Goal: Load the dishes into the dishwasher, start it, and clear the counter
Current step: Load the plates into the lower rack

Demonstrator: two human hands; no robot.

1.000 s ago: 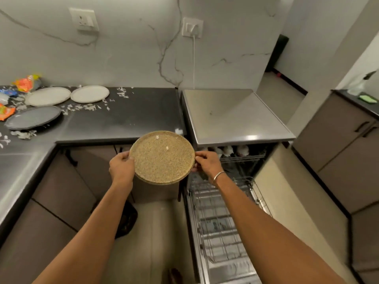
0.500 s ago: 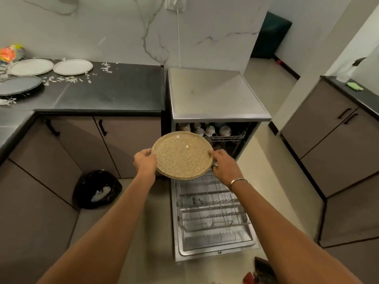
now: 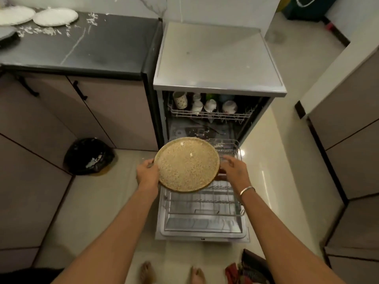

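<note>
At the far left edge of the dark worktop (image 3: 102, 48) lie three plates: a grey plate (image 3: 7, 33) cut off by the picture's edge and, along the back edge, two white plates (image 3: 15, 15) (image 3: 55, 16) side by side, with white scraps (image 3: 41, 31) scattered just in front of them. Below the worktop, one black bin bag (image 3: 89, 155) sits on the floor (image 3: 92, 201) in the corner of the cabinets. The left hand (image 3: 147, 174) grips the left rim of the speckled plate (image 3: 187, 163), fingers curled under it and the thumb at the edge. This one plate is round, tan and densely flecked, with a low raised rim and a couple of small white crumbs on its face; it is held in the air, tilted slightly, above the back part of the pulled-out lower rack (image 3: 205, 201). The right hand (image 3: 233, 168) holds the right rim, thumb on top and fingers reaching loosely underneath; a single metal bracelet (image 3: 247, 190) circles its wrist. The dishwasher (image 3: 217, 58) stands against the right end of the worktop, its door down flat and the lower rack showing no dishes in it. Its upper rack (image 3: 209, 114) carries at least four cups (image 3: 180, 100), one spotted and the rest white. Two bare feet (image 3: 146, 271) show at the bottom edge
</note>
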